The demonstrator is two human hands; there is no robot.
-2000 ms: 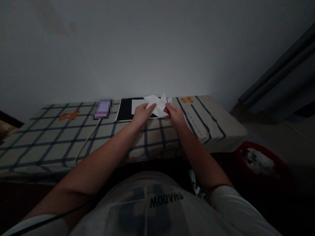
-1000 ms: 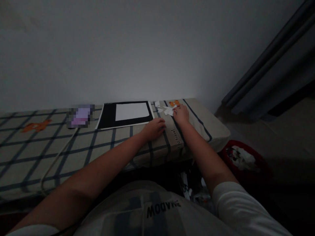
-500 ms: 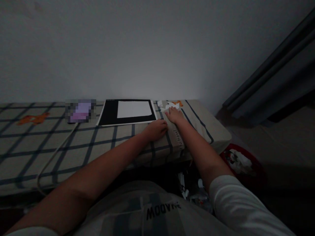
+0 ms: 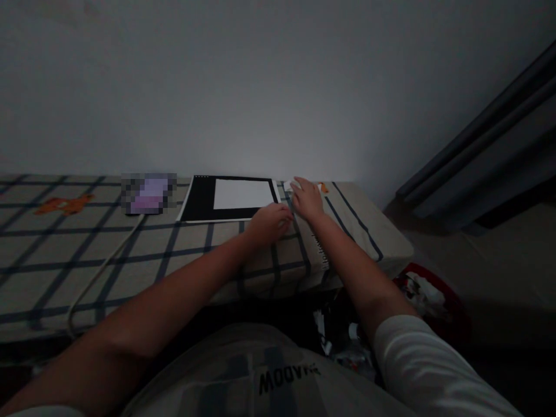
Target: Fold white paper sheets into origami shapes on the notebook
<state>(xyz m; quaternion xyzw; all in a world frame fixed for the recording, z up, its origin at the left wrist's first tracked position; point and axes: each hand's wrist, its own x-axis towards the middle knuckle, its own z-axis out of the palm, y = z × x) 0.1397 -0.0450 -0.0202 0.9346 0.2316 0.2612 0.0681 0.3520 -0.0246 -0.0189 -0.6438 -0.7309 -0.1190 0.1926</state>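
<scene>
while the right hand (image 4: 307, 198) covers the white paper bits (image 4: 287, 186) near the surface's (image 4: 384, 234) far edge, they could crease or scatter.
pressing or a sideways drag would cause it; bits sit just right of the black pad (image 4: 197, 200). can't tell if right hand grips any. left hand (image 4: 270, 225) loosely curled at pad's near right corner, contents unclear; a nudge there could skew the white sheet (image 4: 241, 194).
</scene>
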